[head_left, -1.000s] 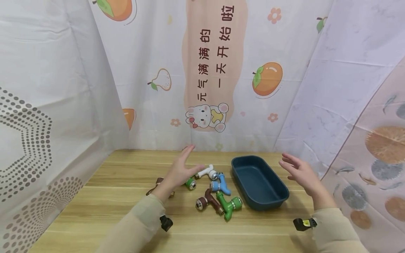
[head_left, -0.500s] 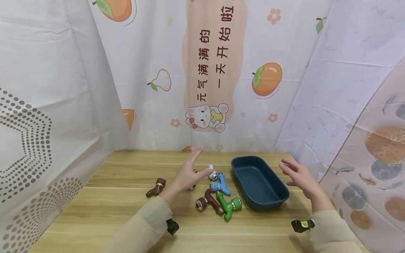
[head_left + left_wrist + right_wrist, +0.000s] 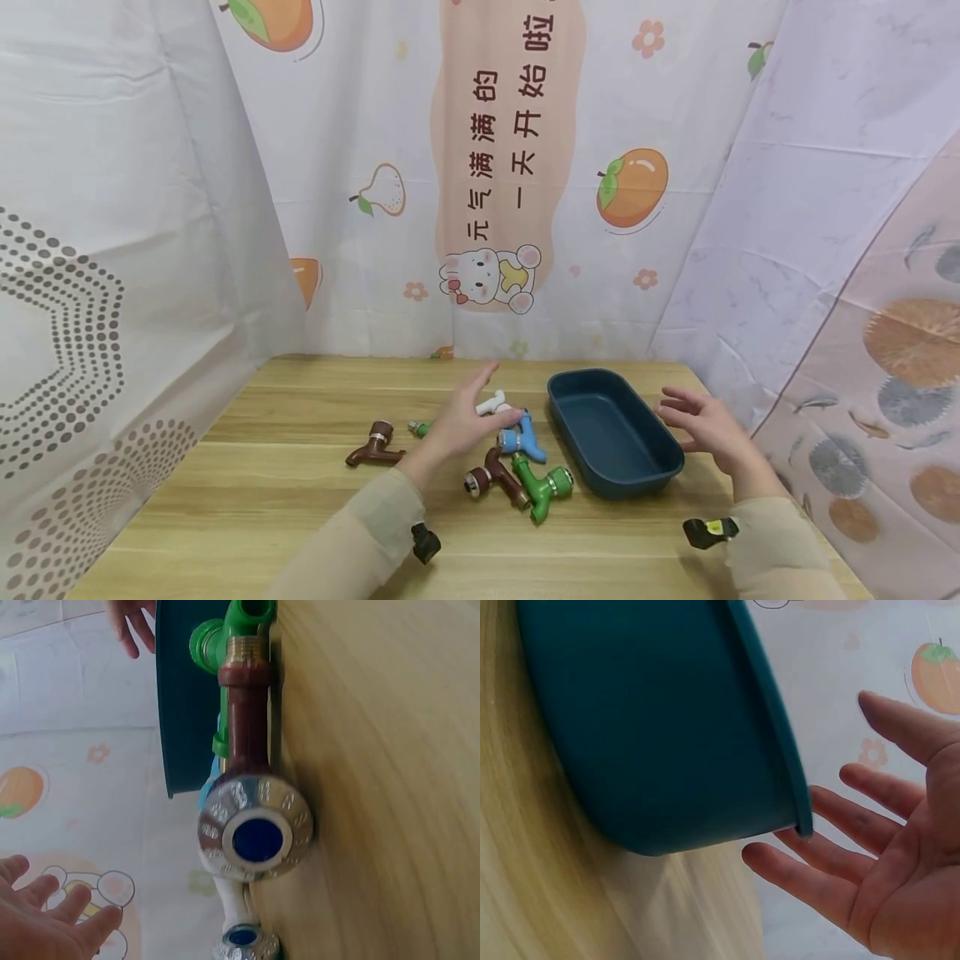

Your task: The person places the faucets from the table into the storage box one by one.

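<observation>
Several plastic taps lie on the wooden table. My left hand point(image 3: 459, 423), fingers spread and holding nothing, hovers over them and partly hides a green tap point(image 3: 420, 428) and a white tap point(image 3: 491, 404). Just right of it is a blue tap point(image 3: 527, 439). Nearer me lie a brown tap point(image 3: 497, 478) and another green tap point(image 3: 542, 487), close together. A second brown tap point(image 3: 377, 448) sits left of the left wrist. My right hand point(image 3: 708, 429), with relaxed fingers, is beside the right rim of a dark teal basin point(image 3: 617, 492); in the right wrist view its palm holds nothing.
Printed cloth curtains point(image 3: 360, 275) stand behind the table point(image 3: 247, 500) and along both sides. The basin's high wall rises between the taps and my right hand. Each wrist carries a small black camera point(image 3: 426, 543).
My left hand has moved right over the taps, uncovering the left brown tap and part of the far green one. My right hand has shifted only slightly; the taps and basin stay put.
</observation>
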### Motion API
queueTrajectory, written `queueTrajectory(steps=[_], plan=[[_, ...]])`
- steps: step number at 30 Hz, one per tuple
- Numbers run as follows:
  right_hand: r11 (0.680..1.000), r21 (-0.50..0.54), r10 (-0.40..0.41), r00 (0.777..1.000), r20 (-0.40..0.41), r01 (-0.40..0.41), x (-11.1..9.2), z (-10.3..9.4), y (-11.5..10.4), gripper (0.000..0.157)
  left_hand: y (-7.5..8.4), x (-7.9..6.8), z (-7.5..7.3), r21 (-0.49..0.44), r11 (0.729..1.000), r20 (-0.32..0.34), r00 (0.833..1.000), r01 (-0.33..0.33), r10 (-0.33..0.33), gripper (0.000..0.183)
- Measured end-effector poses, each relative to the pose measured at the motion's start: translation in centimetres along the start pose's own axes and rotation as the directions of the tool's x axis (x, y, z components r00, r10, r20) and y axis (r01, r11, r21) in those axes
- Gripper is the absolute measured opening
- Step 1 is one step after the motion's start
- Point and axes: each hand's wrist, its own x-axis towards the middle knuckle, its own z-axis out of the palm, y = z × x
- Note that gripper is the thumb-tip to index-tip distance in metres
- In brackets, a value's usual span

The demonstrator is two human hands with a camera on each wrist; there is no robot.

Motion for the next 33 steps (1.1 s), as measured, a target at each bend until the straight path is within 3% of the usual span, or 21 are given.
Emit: queueTrajectory(steps=[8,16,19,25,33], plan=[[0.998,0.011,0.060,0.998,0.001,-0.060,0.2,0.1,1.3,0.070,0.3,-0.1,1.1,-0.011,1.000,0.035,0.999,-0.018,0.019,0.087],[0.995,0.047,0.089,0.996,-0.004,-0.089,-0.1,0.2,1.6,0.069,0.9,0.0,2.0,-0.028,1.000,0.062,0.998,0.005,-0.003,0.088],[0.995,0.049,0.090,0.996,-0.004,-0.090,-0.2,0.1,1.6,0.068,1.0,0.1,2.5,-0.013,1.000,0.073,0.997,0.022,-0.021,0.091],[0.995,0.053,0.087,0.996,-0.012,-0.086,-0.2,0.1,2.0,0.067,1.0,0.6,3.5,0.001,1.000,0.091,0.996,-0.009,0.008,0.091],[0.987,0.130,0.089,0.996,0.018,-0.091,-0.2,0.1,2.6,0.058,1.2,1.0,4.7,0.008,1.000,0.109,0.994,0.010,-0.010,0.092]])
